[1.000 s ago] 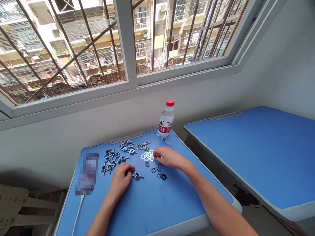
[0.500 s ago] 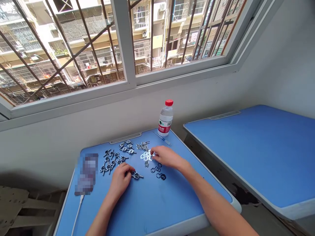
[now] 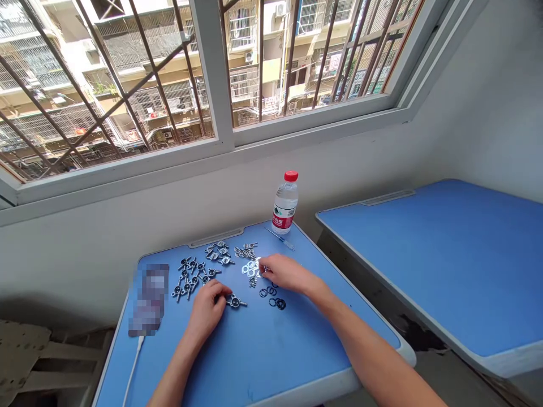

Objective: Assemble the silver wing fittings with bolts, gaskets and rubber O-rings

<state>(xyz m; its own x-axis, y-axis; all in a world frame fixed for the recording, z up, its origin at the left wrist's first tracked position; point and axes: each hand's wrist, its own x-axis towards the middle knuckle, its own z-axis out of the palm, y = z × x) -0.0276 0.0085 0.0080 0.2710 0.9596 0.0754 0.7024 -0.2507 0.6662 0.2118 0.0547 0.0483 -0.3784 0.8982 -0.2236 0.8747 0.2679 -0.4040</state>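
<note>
Several dark-centred metal fittings (image 3: pixel 194 281) cluster on the smooth blue counter (image 3: pixel 254 362); the left hand's (image 3: pixel 208 305) curled fingers pinch another metal fitting (image 3: pixel 235 303). Narrowed right fingers (image 3: pixel 263 269) touch shiny flat plates (image 3: pixel 250 268), near thin black rings (image 3: pixel 271 291).

The left hand (image 3: pixel 207 306) and right hand (image 3: pixel 288 273) are bare, as are both slim, smooth forearms (image 3: pixel 360 333).

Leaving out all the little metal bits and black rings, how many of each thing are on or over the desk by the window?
Bottle: 1
Slim tool: 1
Pixelated item: 1
White cable: 1
Left hand and right hand: 2
Total: 6
</note>
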